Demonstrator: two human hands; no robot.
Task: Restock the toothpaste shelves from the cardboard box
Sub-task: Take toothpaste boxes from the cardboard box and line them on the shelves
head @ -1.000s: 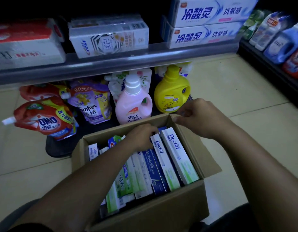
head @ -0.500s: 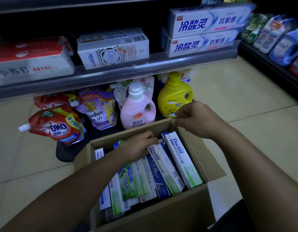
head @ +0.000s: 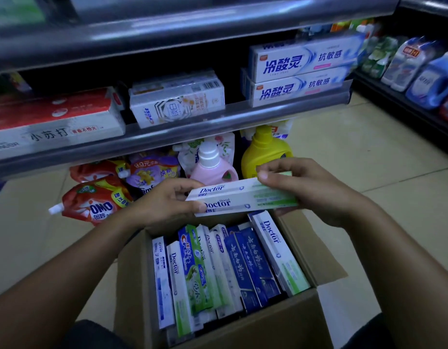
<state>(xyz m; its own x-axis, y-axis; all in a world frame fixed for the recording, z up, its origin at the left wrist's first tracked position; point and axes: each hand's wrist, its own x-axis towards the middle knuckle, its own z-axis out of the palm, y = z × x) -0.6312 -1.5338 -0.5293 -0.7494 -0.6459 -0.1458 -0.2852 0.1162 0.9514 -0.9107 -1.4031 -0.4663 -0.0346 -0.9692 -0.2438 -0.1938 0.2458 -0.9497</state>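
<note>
Both ends of one white-and-green toothpaste carton point(head: 243, 197) were held, level, just above the open cardboard box point(head: 243, 331) and in front of the lower shelf point(head: 167, 137). The left hand point(head: 165, 205) had its grip pinched on the left end. The right hand point(head: 311, 192) had its grip curled round the right end. More cartons point(head: 243, 263) stood packed inside the box.

both bare forearms reach in from the near corners and converge toward the middle. the left hand point(head: 167, 205) pinches the left end of a toothpaste carton point(head: 243, 197), thumb on its near face. the right hand point(head: 313, 192) grips the right end, fingers curled over the top.
</note>
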